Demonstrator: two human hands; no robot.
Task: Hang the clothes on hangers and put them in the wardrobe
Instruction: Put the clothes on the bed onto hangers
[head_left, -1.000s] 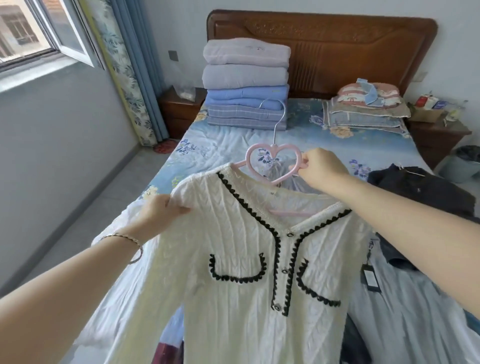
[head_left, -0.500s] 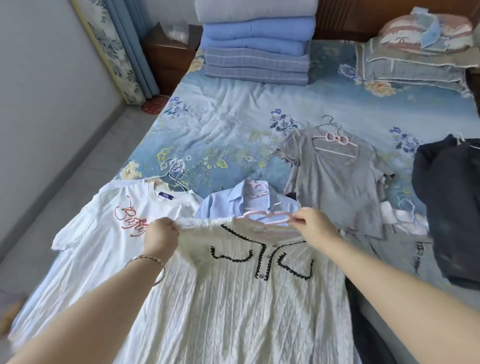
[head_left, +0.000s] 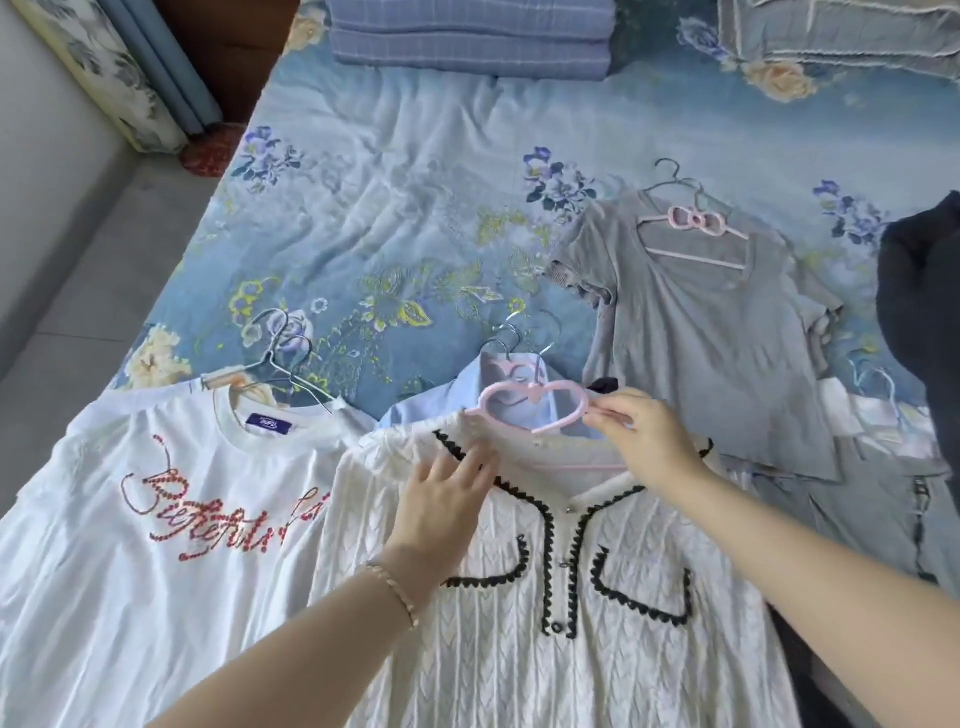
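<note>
A cream knit cardigan (head_left: 519, 649) with black trim lies flat on the bed on a pink heart-topped hanger (head_left: 535, 402). My right hand (head_left: 641, 436) pinches the hanger's right side at the cardigan's neck. My left hand (head_left: 447, 499) rests flat, fingers apart, on the cardigan's left shoulder. To the left lies a white T-shirt (head_left: 156, 519) with red lettering on a metal hanger. Behind the cardigan a light blue shirt (head_left: 441, 405) peeks out. A grey top (head_left: 701, 338) on a pink bow hanger (head_left: 693, 221) lies at the right.
The floral blue bedsheet (head_left: 389, 208) covers the bed. Folded blue blankets (head_left: 467, 41) are stacked at the head, folded grey covers (head_left: 841, 36) beside them. A dark garment (head_left: 924, 312) lies at the right edge. Floor and curtain (head_left: 135, 67) are on the left.
The cardigan, held up in the air a second ago, has been lowered flat onto the bed. My left hand let go of its shoulder and now lies open on it.
</note>
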